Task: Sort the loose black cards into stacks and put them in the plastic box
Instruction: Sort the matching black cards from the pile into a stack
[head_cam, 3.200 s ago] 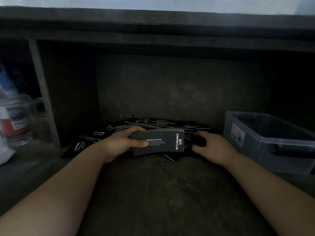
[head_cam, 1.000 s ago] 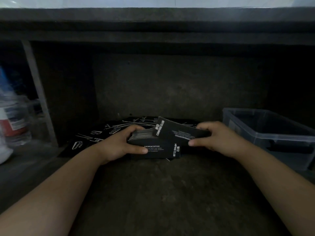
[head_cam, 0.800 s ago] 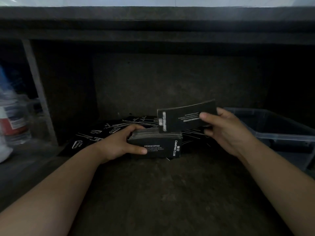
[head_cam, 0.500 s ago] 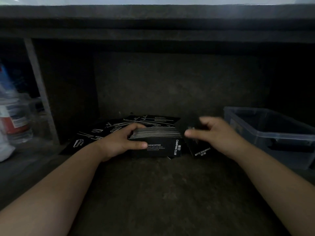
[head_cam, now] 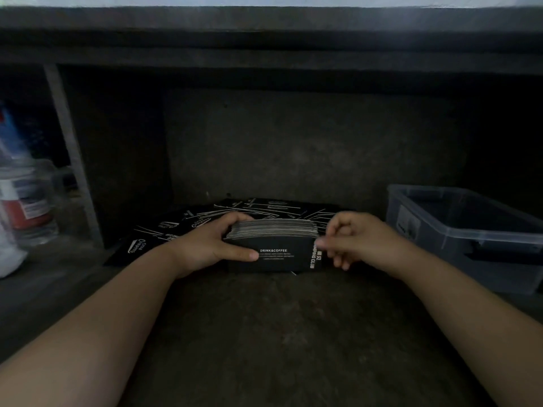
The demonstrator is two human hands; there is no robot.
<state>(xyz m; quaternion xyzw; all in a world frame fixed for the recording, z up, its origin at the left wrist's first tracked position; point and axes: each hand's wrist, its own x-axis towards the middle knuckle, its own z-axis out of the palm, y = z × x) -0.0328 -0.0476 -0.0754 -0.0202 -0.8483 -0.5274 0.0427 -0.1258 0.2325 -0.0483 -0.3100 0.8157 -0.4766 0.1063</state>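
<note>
Rough dark shelf point(head_cam: 264, 333): left hand point(head_cam: 205, 248) grips thick card stack point(head_cam: 273, 248).

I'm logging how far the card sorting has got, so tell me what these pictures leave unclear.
- Inside of the plastic box, head view: the dim light and its near wall hide the floor, so any cards inside cannot be seen.
- Small print under "DRINK&COFFEE" on the stack: too small.
- Right hand: motion blur hides whether it pinches a card.
- Loose cards behind: count lost in darkness and overlap.
</note>
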